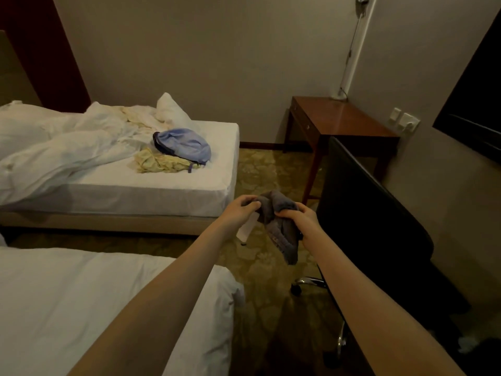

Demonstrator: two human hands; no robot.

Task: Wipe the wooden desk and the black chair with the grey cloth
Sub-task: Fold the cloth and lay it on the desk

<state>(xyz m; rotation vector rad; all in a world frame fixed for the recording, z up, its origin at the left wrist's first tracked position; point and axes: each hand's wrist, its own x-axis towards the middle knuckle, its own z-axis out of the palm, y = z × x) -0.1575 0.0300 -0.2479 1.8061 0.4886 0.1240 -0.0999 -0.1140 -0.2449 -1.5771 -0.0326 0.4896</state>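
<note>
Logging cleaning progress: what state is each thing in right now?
grey cloth: bunched, held in the air
left hand: grips the cloth
right hand: grips the cloth
wooden desk: untouched, drawer shut
black chair: untouched, near the desk
far bed: unmade, bedding rumpled

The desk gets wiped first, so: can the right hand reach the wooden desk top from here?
Probably not without stepping forward. The right hand grips the grey cloth well short of the wooden desk, and the back of the black chair stands partly between them.
</note>
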